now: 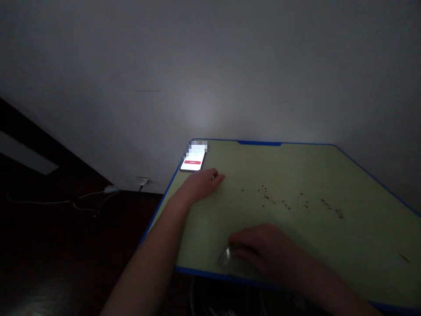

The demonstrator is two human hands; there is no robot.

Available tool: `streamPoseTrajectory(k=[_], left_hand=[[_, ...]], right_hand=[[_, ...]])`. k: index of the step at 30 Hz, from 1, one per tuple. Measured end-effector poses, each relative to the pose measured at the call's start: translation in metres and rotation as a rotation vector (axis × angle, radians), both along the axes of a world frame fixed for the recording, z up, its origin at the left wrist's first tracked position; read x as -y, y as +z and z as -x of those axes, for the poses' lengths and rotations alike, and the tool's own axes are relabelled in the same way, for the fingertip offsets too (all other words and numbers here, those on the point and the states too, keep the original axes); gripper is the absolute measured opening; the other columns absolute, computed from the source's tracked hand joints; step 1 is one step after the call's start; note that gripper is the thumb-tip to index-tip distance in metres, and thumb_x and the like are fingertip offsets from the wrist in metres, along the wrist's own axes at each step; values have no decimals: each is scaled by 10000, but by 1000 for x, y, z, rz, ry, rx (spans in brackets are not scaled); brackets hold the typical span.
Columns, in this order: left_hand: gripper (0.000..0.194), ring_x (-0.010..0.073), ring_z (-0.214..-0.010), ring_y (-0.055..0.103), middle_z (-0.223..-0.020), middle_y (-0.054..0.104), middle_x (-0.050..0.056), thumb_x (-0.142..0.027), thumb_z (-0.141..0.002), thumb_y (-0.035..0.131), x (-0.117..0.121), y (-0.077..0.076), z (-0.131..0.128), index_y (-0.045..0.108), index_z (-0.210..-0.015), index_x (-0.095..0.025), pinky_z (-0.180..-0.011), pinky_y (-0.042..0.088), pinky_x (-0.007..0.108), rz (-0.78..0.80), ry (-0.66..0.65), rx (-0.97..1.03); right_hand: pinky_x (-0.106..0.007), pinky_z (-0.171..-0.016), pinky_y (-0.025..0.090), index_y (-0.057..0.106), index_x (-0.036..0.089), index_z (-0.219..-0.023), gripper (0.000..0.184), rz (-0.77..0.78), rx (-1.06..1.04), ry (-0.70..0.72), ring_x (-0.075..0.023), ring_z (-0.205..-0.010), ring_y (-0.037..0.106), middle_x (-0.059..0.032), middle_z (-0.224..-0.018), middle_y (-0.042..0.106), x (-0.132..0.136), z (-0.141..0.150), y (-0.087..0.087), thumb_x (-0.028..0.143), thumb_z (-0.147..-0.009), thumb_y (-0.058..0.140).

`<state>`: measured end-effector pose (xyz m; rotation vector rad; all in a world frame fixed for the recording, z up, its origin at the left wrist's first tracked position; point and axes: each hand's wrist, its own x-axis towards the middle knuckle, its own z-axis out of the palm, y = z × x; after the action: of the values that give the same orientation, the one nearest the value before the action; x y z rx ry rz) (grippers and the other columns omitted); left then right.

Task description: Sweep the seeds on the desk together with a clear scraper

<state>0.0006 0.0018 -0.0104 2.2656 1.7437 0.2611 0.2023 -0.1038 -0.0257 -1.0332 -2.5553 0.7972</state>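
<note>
The shiny clear object (pixel 225 257), its long axis too blurred to tell, sits at nine o'clock from the right hand (pixel 268 245), which pinches it, and at six from the farther, curled left hand (pixel 204 183), whose grip I cannot tell.

Pixelation hides the upper part of the lit rectangular phone (pixel 192 166). The clear, glinting object (pixel 225 257) at the right hand (pixel 263 245) is too blurred to identify; the scattered dark specks (pixel 266 197) are too small. The right edge cuts off the pale green, blue-rimmed surface (pixel 250 166).
</note>
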Motion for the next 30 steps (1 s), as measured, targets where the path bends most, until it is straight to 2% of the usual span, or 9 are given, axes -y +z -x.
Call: streamPoseTrajectory(k=[7, 9, 15, 19, 23, 26, 28, 30], left_hand=[[463, 191, -690, 577, -793, 661, 72, -530, -877, 298, 1, 1, -1, 616, -893, -195, -604, 364, 296, 9, 11, 2], [467, 193, -686, 578, -795, 663, 75, -534, -875, 297, 1, 0, 0, 618, -897, -195, -603, 362, 297, 18, 14, 5], [491, 204, -678, 583, -789, 665, 76, -561, -868, 279, -1, -2, 2, 613, -897, -203, -592, 359, 300, 1, 5, 20], [473, 202, -703, 591, -803, 662, 77, -545, -874, 279, -1, -1, 3, 603, -877, -200, -598, 365, 293, 3, 7, 18], [461, 193, -688, 591, -791, 659, 71, -536, -875, 282, -1, 1, 4, 595, -868, -198, -574, 356, 280, 19, 22, 14], [444, 189, -668, 587, -762, 651, 66, -521, -871, 295, -1, 3, 3, 593, -851, -193, -557, 345, 273, 34, 29, 8], [436, 188, -672, 586, -758, 647, 62, -518, -868, 299, -2, 3, 3, 590, -847, -194, -561, 347, 270, 38, 23, 12], [430, 188, -699, 590, -777, 648, 56, -518, -864, 302, -2, 3, 3, 591, -859, -199, -586, 362, 269, 41, 21, 21]], right_hand=[[-219, -622, 410, 660, 244, -806, 140, 19, 28, 84, -125, -683, 638, 35, -774, 717, 9, 1, 11, 214, -875, 541], [-224, -622, 407, 657, 250, -817, 128, 12, 33, 70, -126, -677, 637, 38, -775, 715, 9, -3, 11, 214, -870, 546], [-256, -583, 405, 633, 234, -903, 122, -17, 62, -203, -158, -665, 630, 3, -745, 696, -3, -17, 12, 203, -846, 529], [-262, -545, 392, 626, 230, -896, 126, -66, 66, -297, -162, -612, 611, -4, -689, 685, -21, -23, 20, 214, -842, 513], [-256, -521, 383, 618, 217, -928, 171, -87, 27, -432, -155, -558, 597, 2, -624, 664, -40, -53, 25, 283, -871, 471], [-260, -516, 379, 613, 202, -963, 220, -79, 23, -538, -158, -534, 592, -4, -604, 657, -43, -72, 25, 327, -887, 449], [-261, -531, 383, 612, 201, -983, 215, -54, 23, -542, -162, -551, 603, -14, -633, 676, -40, -67, 23, 320, -888, 461], [-264, -570, 395, 615, 212, -1008, 199, -50, 29, -486, -172, -617, 630, -28, -705, 706, -38, -46, 21, 299, -880, 490]])
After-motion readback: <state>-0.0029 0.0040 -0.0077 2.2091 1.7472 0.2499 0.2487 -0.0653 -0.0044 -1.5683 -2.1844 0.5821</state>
